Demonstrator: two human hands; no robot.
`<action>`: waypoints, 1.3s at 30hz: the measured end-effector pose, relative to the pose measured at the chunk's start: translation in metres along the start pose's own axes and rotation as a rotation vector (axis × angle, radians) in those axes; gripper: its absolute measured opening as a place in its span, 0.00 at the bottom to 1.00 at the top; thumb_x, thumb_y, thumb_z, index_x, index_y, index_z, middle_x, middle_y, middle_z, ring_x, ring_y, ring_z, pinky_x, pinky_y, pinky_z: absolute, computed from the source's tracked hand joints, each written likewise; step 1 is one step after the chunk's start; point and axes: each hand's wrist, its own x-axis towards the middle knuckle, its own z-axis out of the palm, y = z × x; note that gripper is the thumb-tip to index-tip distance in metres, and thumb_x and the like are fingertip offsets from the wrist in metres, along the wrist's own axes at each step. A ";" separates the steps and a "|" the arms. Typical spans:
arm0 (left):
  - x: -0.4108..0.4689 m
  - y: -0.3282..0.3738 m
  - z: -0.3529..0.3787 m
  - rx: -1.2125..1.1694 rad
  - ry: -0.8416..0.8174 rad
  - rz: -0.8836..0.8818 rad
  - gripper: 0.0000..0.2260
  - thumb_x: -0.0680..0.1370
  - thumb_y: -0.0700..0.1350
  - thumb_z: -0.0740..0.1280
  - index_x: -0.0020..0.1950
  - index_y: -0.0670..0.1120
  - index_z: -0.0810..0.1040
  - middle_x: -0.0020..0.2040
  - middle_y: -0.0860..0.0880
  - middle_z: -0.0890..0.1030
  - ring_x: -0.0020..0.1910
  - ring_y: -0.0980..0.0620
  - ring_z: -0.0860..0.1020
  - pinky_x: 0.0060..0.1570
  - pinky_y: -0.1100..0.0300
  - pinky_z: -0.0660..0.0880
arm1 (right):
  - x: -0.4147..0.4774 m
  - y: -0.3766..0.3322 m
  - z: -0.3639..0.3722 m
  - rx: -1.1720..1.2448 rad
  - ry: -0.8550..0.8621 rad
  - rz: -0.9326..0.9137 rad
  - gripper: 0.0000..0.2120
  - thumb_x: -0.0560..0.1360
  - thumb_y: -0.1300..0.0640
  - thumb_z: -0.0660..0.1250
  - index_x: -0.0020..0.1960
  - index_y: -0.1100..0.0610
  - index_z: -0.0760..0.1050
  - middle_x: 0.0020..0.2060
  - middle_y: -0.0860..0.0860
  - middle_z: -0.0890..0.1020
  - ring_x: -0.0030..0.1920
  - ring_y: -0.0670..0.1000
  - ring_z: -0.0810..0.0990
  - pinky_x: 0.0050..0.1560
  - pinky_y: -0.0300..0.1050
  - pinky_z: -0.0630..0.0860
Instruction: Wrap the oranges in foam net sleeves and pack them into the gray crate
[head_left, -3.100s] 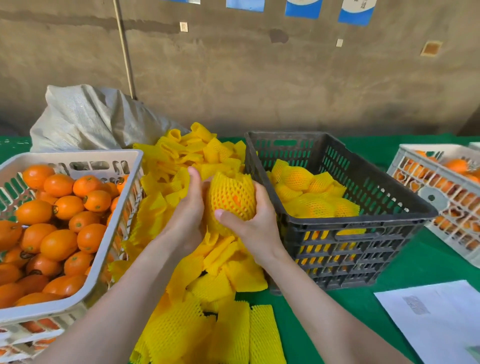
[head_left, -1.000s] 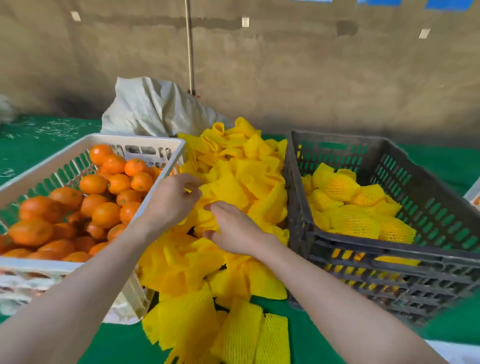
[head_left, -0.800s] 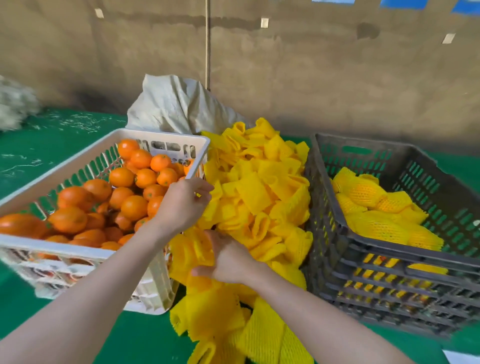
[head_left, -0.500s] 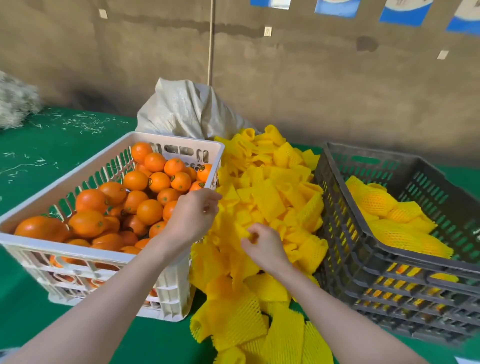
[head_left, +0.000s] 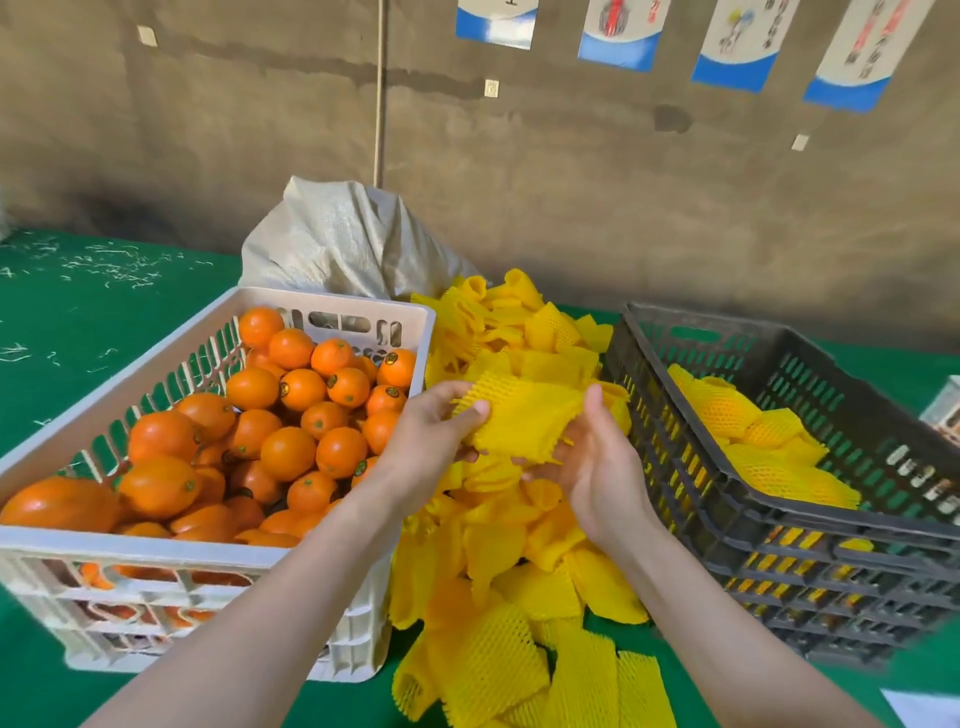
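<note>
Holding a yellow foam sleeve (head_left: 519, 421) above the sleeve pile (head_left: 509, 551), left hand (head_left: 431, 441) pinching its edge, right hand (head_left: 597, 467) curled under it, oranges (head_left: 291, 452) in white crate (head_left: 332, 307) at left, gray crate (head_left: 753, 522) at right

I see pale woven sack (head_left: 337, 244) before brown wall (head_left: 571, 182), blue-and-white posters (head_left: 621, 31) above, straw bits (head_left: 119, 270) on green desk (head_left: 78, 332).

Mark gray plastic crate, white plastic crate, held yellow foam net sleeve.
gray plastic crate (head_left: 789, 527): head view, near rim.
white plastic crate (head_left: 156, 551): head view, near rim.
yellow foam net sleeve (head_left: 519, 415): head view, flat middle.
</note>
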 end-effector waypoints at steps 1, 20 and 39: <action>-0.001 0.001 0.000 -0.022 -0.003 -0.015 0.06 0.80 0.40 0.61 0.55 0.42 0.77 0.45 0.46 0.80 0.37 0.53 0.77 0.32 0.63 0.74 | 0.003 -0.002 0.004 0.033 0.001 0.022 0.28 0.69 0.35 0.57 0.59 0.53 0.76 0.54 0.55 0.82 0.50 0.58 0.82 0.43 0.55 0.79; 0.007 0.007 -0.119 1.124 -0.240 -0.388 0.05 0.78 0.42 0.66 0.49 0.40 0.77 0.49 0.38 0.80 0.41 0.52 0.77 0.47 0.59 0.77 | 0.045 0.029 0.104 -0.532 -0.151 -0.138 0.14 0.74 0.70 0.65 0.45 0.50 0.74 0.41 0.51 0.78 0.43 0.48 0.76 0.44 0.42 0.73; 0.017 0.010 -0.167 0.761 -0.438 -0.535 0.31 0.66 0.49 0.78 0.65 0.41 0.72 0.61 0.45 0.75 0.55 0.48 0.77 0.46 0.61 0.78 | 0.045 0.032 0.081 -0.404 -0.182 0.010 0.12 0.72 0.66 0.70 0.46 0.50 0.73 0.40 0.50 0.79 0.38 0.45 0.79 0.36 0.40 0.77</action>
